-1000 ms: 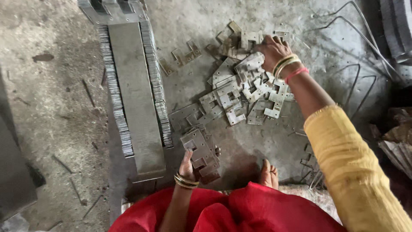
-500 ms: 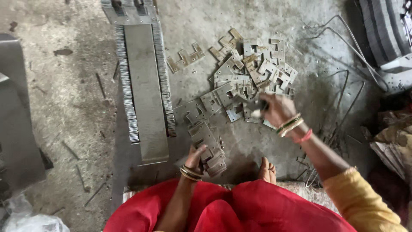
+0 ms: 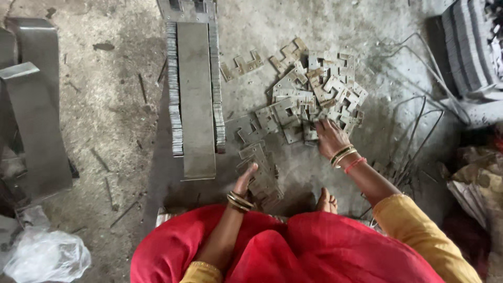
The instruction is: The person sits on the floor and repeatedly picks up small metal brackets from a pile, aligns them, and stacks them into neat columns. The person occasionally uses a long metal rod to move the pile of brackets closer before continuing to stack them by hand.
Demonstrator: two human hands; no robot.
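A: Report the position of each hand.

B: The right hand (image 3: 330, 137) lies palm down, fingers spread and open, on the near edge of the loose pile of stamped metal plates (image 3: 314, 94). It touches the plates but clasps none. The left hand (image 3: 245, 179) rests against the left side of the small stack of plates (image 3: 260, 175). Whether its fingers close on a plate cannot be determined from this view.

A: Where are the plates relative to the fixture?

B: The loose pile lies on the concrete floor (image 3: 105, 105), right of the long metal strip assembly (image 3: 195, 94). The small stack sits just near of that pile, close to the strip's near end.

A: Other items?

B: Bent wires (image 3: 414, 131) lie to the right. A clear plastic bag (image 3: 44, 257) lies near left. A bare foot (image 3: 326, 202) shows beside the red garment (image 3: 293, 246).
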